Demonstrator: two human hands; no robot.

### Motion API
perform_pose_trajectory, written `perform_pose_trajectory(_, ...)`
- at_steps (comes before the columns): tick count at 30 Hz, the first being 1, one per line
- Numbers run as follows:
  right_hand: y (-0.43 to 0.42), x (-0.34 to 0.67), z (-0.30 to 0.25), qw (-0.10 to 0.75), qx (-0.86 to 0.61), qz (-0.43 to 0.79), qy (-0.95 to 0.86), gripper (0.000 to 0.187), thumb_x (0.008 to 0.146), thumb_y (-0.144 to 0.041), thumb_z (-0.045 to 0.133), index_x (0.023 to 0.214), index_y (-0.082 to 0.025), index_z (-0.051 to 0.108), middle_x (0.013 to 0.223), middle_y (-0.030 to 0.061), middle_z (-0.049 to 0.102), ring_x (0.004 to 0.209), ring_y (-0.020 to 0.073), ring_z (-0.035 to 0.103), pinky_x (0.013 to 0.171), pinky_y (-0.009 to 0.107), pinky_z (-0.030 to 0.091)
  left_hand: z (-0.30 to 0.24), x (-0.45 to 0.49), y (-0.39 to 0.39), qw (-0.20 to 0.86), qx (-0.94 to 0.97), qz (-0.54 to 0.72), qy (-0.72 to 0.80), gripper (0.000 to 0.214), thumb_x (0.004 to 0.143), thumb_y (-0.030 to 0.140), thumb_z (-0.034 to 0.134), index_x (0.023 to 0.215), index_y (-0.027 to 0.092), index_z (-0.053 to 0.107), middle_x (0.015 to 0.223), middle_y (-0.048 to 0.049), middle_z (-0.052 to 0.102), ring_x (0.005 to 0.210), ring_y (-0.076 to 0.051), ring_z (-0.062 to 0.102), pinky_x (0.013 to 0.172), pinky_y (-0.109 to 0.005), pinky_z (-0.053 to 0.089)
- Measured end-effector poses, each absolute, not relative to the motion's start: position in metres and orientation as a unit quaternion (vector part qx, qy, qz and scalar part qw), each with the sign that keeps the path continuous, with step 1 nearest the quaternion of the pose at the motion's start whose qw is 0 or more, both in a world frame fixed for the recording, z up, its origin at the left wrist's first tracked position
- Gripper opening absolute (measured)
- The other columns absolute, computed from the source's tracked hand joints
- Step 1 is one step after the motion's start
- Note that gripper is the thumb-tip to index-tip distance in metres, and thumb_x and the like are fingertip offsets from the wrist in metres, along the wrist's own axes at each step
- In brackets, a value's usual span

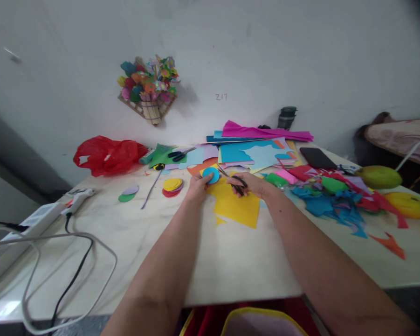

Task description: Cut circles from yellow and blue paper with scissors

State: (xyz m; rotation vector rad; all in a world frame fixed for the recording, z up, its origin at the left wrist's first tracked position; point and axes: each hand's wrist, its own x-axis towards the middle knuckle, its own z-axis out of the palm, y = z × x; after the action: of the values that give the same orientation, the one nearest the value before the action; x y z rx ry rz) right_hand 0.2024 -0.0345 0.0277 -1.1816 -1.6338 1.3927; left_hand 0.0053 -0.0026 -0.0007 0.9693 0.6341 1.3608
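Note:
In the head view, my left hand (196,186) pinches a blue paper circle (211,175) against a sheet of yellow paper (238,208), thumb on top. The sheet hangs below and to the right of the circle, with a cut, uneven left edge. My right hand (251,184) is closed around the handles of dark scissors (238,182). Their blades point up and left, beside the blue circle and over the yellow paper. Whether the blades touch the paper I cannot tell. To the left lie a stack of yellow and red circles (172,185) and a pair of lilac and green circles (128,193).
Coloured scraps (330,200) heap on the right beside a phone (318,158) and mangoes (379,177). Paper sheets (230,153), spare scissors (180,154) and a red plastic bag (108,155) lie at the back. A power strip (38,223) and looping cables occupy the left.

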Motion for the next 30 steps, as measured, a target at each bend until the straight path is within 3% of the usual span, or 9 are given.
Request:
perform_pose_trajectory(9,-0.041,0.191,0.034,0.340,-0.468,0.518,-0.631,0.026,0.084,-0.037,0.068,0.073,-0.017,0.056,0.056,0.0011,0.063,0.041,0.0090,0.059,0.032,0.016,0.029,-0.004,0.005,0.000,0.621,0.420,0.595,0.288,0.034,0.050,0.030,0.091,0.074,0.014,0.072,0.076,-0.0108,0.075,0.090,-0.032,0.073,0.087,-0.043,0.057)
perform_pose_trajectory(18,-0.042,0.185,0.029,0.345,-0.468,0.512,-0.633,0.027,0.083,-0.039,0.068,0.074,-0.017,0.055,0.056,-0.0001,0.063,0.041,0.0084,0.058,0.033,0.016,0.029,-0.005,0.003,0.003,0.605,0.434,0.593,0.307,0.029,0.051,0.027,0.089,0.069,0.013,0.071,0.070,-0.0057,0.072,0.069,-0.020,0.069,0.078,-0.036,0.057)
perform_pose_trajectory(30,-0.041,0.181,0.029,0.352,-0.481,0.511,-0.619,0.030,0.082,-0.043,0.072,0.075,-0.018,0.057,0.055,-0.0016,0.061,0.039,0.0073,0.054,0.032,0.017,0.028,-0.005,0.004,0.002,0.611,0.431,0.590,0.305,0.027,0.053,0.024,0.087,0.071,0.012,0.071,0.071,-0.0065,0.071,0.071,-0.021,0.068,0.078,-0.036,0.055)
